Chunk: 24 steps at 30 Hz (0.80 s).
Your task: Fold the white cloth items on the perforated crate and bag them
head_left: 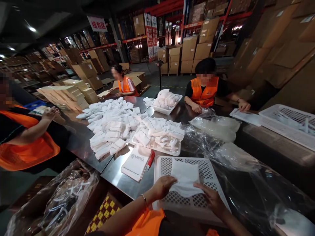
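A soft white packet [185,173], its near part creased, is held over a white perforated plastic basket [157,165]. My left hand [164,186] grips the packet's left edge between thumb and fingers. On the opposite side my right hand [209,194] pinches its right edge. Just beyond the basket lies a stack of printed white bags [136,163], with a red-handled cutter [150,160] against its right side. What may be inside the packet is hidden.
Many white packets are heaped mid-table [110,127] and in a white tray [169,151]. Clear plastic bags [216,126] spread to the right. Co-workers in orange vests sit left, behind and across. A plastic-lined box [64,196] stands on the left below the table. Another basket [290,113] is far right.
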### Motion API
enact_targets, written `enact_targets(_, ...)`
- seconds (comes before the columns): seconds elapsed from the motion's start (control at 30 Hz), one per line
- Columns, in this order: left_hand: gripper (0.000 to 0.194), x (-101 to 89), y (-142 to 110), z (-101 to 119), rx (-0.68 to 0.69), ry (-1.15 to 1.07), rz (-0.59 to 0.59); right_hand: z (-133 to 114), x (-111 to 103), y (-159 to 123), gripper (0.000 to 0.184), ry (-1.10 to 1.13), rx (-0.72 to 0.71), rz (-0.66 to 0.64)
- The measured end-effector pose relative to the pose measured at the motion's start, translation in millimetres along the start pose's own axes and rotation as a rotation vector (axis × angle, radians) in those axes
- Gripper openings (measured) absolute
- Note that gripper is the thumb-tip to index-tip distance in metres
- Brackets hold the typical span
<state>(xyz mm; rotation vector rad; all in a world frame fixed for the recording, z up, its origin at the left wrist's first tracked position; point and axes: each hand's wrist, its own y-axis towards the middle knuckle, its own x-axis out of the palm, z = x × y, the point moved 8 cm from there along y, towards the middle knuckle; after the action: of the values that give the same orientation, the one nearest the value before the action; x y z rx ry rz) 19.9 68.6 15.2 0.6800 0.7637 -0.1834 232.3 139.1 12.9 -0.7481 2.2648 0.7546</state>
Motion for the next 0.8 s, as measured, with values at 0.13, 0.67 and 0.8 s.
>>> enact_targets(0.13,0.046,-2.4,6,-6,-0.174,-0.088,0.159,23,-3,-5,0.057,0.277,0.424,0.115)
enact_targets(0.67,0.06,6.3,12,-33,-0.82,-0.407,0.566,13,-6,-1,0.053,0.059,0.647,0.529)
enact_targets(0.8,0.056,6.3,17,-36,-0.817,-0.268,0.502,18,-9,-1,0.056,-0.14,0.668,0.565)
